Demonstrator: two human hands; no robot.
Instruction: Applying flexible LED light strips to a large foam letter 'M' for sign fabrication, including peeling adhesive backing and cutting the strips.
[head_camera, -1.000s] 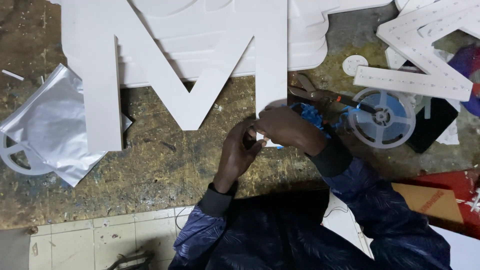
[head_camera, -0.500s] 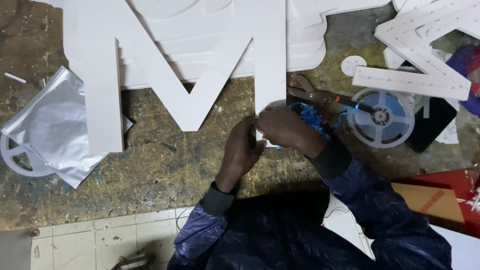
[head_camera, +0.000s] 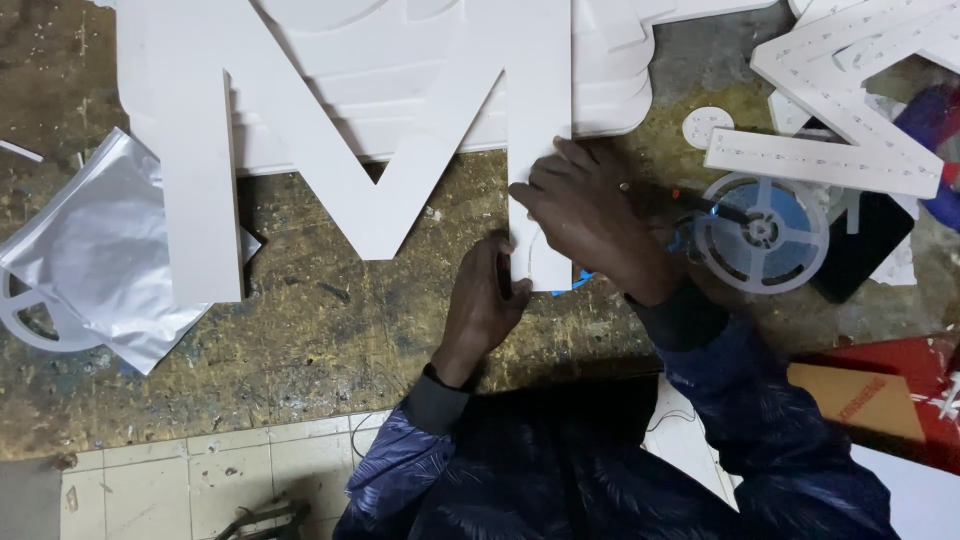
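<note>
— So where did the big white letter (head_camera: 370, 140) lie, relative to the hands?

— Flat on the scuffed workbench (head_camera: 330, 330), its right leg running straight away from the person. Both hands met at that leg's near end: the right hand (head_camera: 590, 225) lay over the bottom edge with its fingers curled down on it, and the left hand (head_camera: 490, 300) was pinched against the leg's left edge just below. Neither palm was flat or free.

— Which was nearer the tip?

— The left; the right covered more of it.

— Anything different from a second before?

— Not much. The hands sat slightly higher on the leg, and the right one spread wider across it. The clear plastic reel (head_camera: 762, 232) and the foil bag (head_camera: 100, 250) had not shifted.
</note>
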